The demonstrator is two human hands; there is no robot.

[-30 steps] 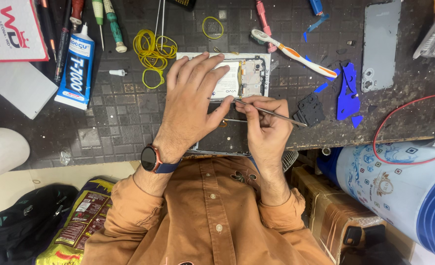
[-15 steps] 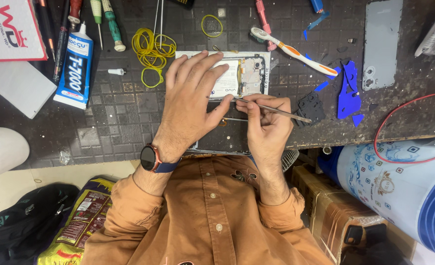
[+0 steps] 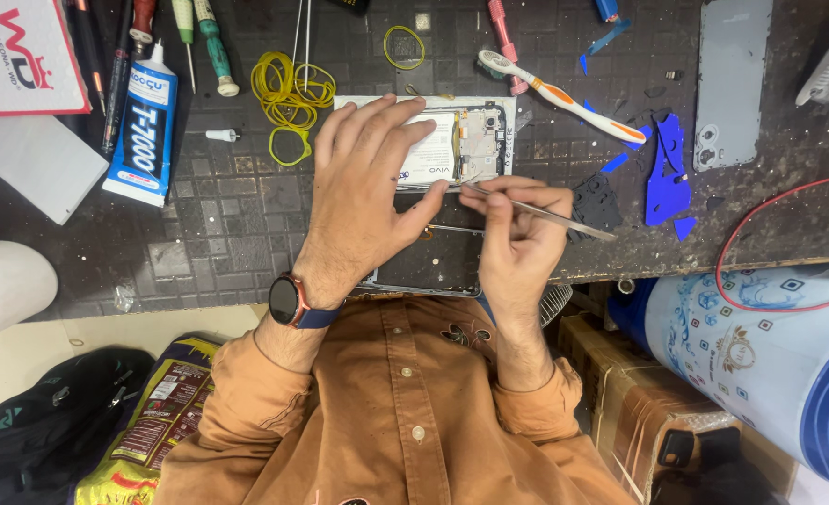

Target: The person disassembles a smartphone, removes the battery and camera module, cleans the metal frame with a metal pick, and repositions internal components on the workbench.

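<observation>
Two hands: both at work on one opened phone (image 3: pixel 452 145) lying back-up on the dark gridded mat (image 3: pixel 199 234); its long axis runs left to right across the view
Left hand (image 3: pixel 363 201): spread flat, palm down, fingers splayed over the phone's pale battery area; it presses rather than grasps, nothing clenched in it; a round watch (image 3: pixel 288 301) sits at the wrist
Right hand (image 3: pixel 517 234): pinched shut on thin metal tweezers (image 3: pixel 545 213); thumb and forefinger close around the shaft near its front, the other fingers curled under
Tweezers' axis: nearly level, tail trailing out to the side away from the left hand and slightly toward the person; tip pointing at the phone's lower edge, just beside the left thumb
Phone from the grip: just beyond the tweezer tip, up and inward from the pinching fingers; the exposed board end with the camera cut-outs lies nearest the tip; whether the tip touches the frame cannot be told
Nearer hand: the left already rests on the phone; the right reaches it only through the tool
Below the grip: a second dark panel (image 3: pixel 433 262) under both wrists, partly hidden
Beyond the tweezers' tail: blue film scraps (image 3: pixel 667 173); toothbrush (image 3: pixel 564 96) farther up
Beyond the left fingers: yellow rubber bands (image 3: pixel 288 89); glue tube (image 3: pixel 143 126) well apart
</observation>
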